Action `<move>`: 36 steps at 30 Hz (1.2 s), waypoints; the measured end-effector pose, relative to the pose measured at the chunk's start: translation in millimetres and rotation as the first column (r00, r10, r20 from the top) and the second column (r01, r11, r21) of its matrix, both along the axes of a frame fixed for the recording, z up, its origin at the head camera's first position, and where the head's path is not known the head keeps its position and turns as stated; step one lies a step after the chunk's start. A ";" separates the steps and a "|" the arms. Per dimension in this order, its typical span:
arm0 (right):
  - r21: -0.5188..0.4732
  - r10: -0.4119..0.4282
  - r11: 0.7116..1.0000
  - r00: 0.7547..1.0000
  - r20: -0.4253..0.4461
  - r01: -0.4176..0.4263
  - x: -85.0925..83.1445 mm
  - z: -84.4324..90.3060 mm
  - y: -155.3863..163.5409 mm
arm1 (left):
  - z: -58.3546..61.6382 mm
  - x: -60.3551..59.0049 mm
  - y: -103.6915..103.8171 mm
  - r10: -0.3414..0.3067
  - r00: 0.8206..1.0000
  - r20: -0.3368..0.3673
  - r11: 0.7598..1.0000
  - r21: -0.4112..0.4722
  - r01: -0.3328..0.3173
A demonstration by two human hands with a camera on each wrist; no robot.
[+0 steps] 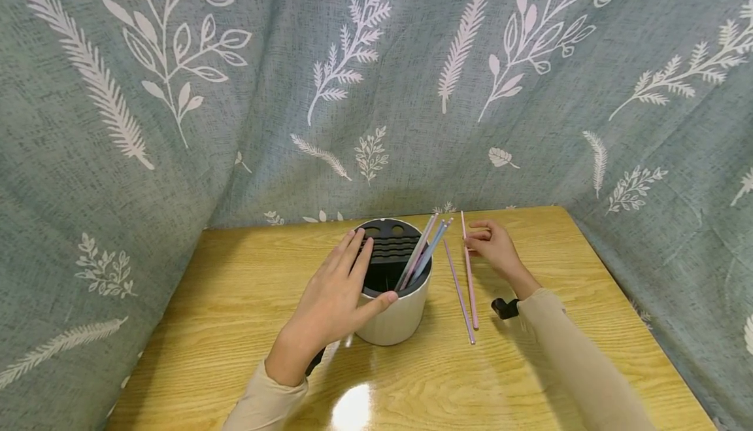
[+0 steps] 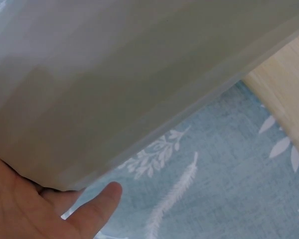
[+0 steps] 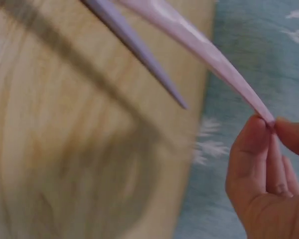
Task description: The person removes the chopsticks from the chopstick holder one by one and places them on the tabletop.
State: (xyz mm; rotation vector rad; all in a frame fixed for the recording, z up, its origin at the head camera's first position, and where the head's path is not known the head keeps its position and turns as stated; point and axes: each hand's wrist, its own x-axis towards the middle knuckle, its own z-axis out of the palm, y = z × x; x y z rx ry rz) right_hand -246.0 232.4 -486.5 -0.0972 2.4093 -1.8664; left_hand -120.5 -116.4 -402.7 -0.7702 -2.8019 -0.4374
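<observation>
A cream utensil holder [image 1: 391,323] with a black slotted top [image 1: 389,249] stands on the table. Several chopsticks [image 1: 432,248], pinkish and pale blue, lean in its open front section. My left hand [image 1: 329,297] lies over the holder's left rim, fingers straight and spread, thumb at the front rim; its wrist view shows the holder's wall [image 2: 114,89] beside it. To the right of the holder, my right hand [image 1: 494,248] pinches a pink chopstick [image 1: 471,287] by its thin far end between thumb and fingertips. A purple chopstick [image 1: 459,293] lies just left of the pink one.
The wooden table [image 1: 235,326] runs back to a blue-green curtain [image 1: 265,91] with white leaf prints, which also hangs along both sides. A glare spot shows on the tabletop in front of the holder.
</observation>
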 end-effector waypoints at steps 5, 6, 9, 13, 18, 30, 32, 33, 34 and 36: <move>0.110 0.028 0.993 0.996 0.089 -0.037 -6.5 -9.2 -7.7 | 1.1 -0.5 0.0 -0.002 1.000 0.002 1.000 0.002 0.002; 0.138 0.032 0.989 0.995 0.099 -0.046 -7.7 -11.1 -8.8 | 1.3 -0.5 0.2 -0.003 1.000 0.002 1.000 0.002 0.003; 0.204 0.024 0.978 0.991 0.133 -0.051 -13.2 -21.3 -10.5 | 1.9 -0.4 0.8 -0.006 1.000 0.002 1.000 0.005 0.006; 0.234 0.018 0.971 0.988 0.155 -0.055 -15.5 -26.2 -14.3 | 2.0 -0.7 1.4 -0.011 1.000 -0.010 1.000 0.003 0.011; 0.271 0.014 0.961 0.988 0.152 -0.055 -14.9 -28.4 -17.7 | 2.1 -0.4 1.4 -0.003 1.000 -0.003 1.000 0.001 0.003; 0.178 -0.020 0.984 0.998 -0.056 0.030 19.5 6.6 -28.6 | 1.9 1.6 0.8 0.006 1.000 0.018 1.000 -0.003 -0.006; 0.087 -0.006 0.996 0.989 -0.148 0.019 33.4 23.4 -36.1 | 2.0 1.9 0.4 0.009 1.000 0.021 1.000 -0.002 -0.009; 0.037 0.004 0.999 0.980 -0.200 0.004 41.0 32.2 -40.3 | 1.8 1.9 0.2 0.009 1.000 0.022 1.000 0.000 -0.009; -0.013 0.013 1.000 0.968 -0.251 -0.017 49.0 41.1 -44.5 | 1.8 1.9 0.1 0.010 1.000 0.024 1.000 0.002 -0.010; -0.103 0.031 0.992 0.936 -0.351 -0.071 64.5 57.0 -52.5 | 1.5 1.7 0.0 0.010 1.000 0.020 1.000 0.007 -0.010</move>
